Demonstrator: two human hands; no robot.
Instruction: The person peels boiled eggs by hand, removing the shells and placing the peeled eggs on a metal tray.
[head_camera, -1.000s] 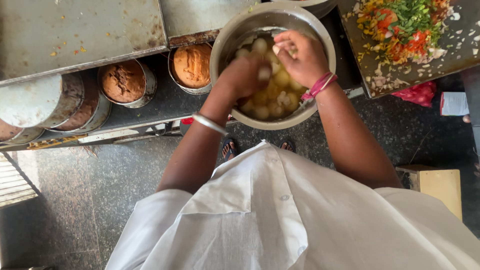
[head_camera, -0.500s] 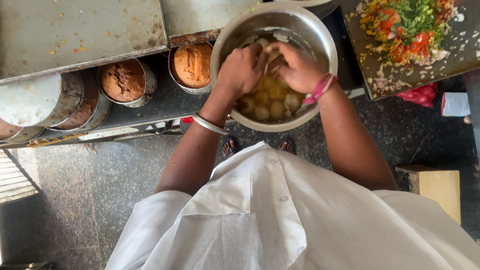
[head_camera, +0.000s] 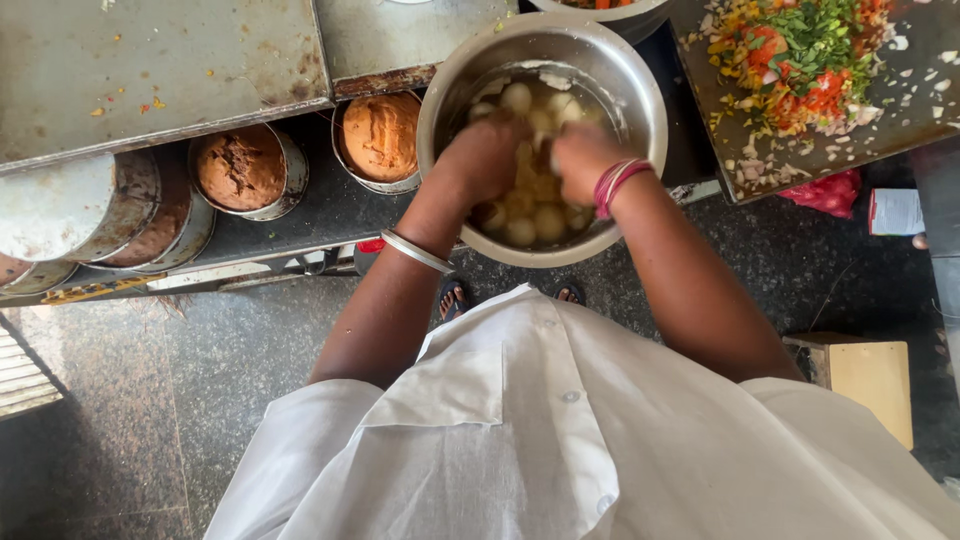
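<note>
Hands (head_camera: 535, 160) deeper now, fingertips buried.

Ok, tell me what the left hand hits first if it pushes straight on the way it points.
The left hand already sits among the pale round pieces; pushed on, it would likely meet more of them, then the steel bowl wall.

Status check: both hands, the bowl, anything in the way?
Left hand and right hand down in steel bowl, among pale round pieces. Grip hidden. Spice tins beside bowl, not in the way.
</note>
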